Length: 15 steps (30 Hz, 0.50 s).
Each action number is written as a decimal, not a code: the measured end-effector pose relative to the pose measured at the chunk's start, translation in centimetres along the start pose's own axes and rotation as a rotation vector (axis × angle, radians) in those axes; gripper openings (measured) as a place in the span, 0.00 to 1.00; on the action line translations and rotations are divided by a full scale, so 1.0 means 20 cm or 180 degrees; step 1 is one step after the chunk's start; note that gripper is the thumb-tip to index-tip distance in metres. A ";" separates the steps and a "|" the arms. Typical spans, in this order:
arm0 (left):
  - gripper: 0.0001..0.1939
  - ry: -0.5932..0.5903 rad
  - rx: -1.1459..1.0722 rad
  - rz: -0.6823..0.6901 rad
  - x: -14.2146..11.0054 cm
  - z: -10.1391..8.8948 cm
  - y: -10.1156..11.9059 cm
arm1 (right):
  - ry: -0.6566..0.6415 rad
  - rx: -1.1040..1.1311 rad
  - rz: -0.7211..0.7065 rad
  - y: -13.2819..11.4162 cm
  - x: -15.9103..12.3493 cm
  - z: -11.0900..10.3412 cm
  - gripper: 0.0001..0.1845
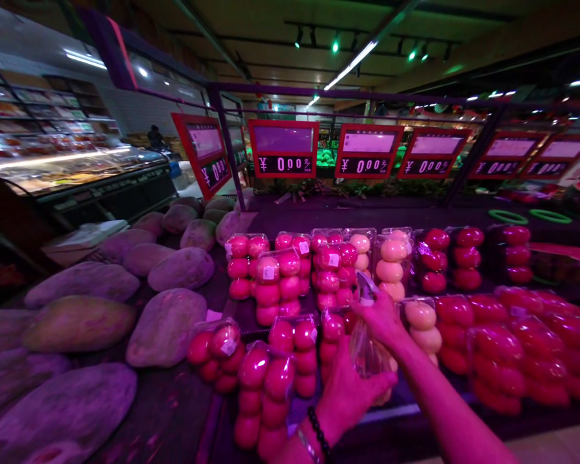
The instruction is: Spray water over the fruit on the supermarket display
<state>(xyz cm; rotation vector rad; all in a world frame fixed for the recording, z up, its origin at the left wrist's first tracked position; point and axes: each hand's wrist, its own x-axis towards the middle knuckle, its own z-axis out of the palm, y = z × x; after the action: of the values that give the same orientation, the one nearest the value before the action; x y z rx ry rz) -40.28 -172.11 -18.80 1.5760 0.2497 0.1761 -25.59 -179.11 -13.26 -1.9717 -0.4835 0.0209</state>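
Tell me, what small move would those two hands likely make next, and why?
Probably set the clear pack down into the row. Both the left hand and right hand grip it just above the display, among packed apples.

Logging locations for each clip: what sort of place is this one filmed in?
Most likely a supermarket produce section. Digital price signs hang over a display of wrapped apple packs, with large melons beside them. Both hands, left hand and right hand, hold a clear pack.
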 end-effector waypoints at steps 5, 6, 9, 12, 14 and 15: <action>0.32 0.0098 0.0083 -0.0168 -0.16 0.11 -0.11 | -0.0289 0.0153 0.0077 0.13 -0.19 0.00 0.29; 0.33 0.0101 0.0042 -0.0208 -0.19 0.14 -0.14 | -0.0347 0.0152 0.0083 0.16 -0.23 0.01 0.27; 0.35 0.0095 -0.0044 -0.0485 -0.31 0.21 -0.22 | -0.0421 0.0158 0.0217 0.28 -0.37 0.03 0.21; 0.33 0.0120 0.0080 -0.0902 -0.43 0.27 -0.29 | -0.0572 0.0289 0.0269 0.38 -0.50 0.04 0.18; 0.34 0.0130 0.0011 -0.1102 -0.51 0.30 -0.33 | -0.0786 0.0439 0.0270 0.44 -0.58 0.04 0.21; 0.36 0.0181 -0.0090 -0.1158 -0.54 0.32 -0.34 | -0.0882 0.0493 0.0311 0.46 -0.61 0.03 0.23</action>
<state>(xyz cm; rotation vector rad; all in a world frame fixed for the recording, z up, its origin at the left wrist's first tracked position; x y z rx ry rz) -49.38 -181.16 -25.24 1.4721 0.5698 -0.0592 -33.92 -186.11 -24.01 -1.8458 -0.5468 0.3865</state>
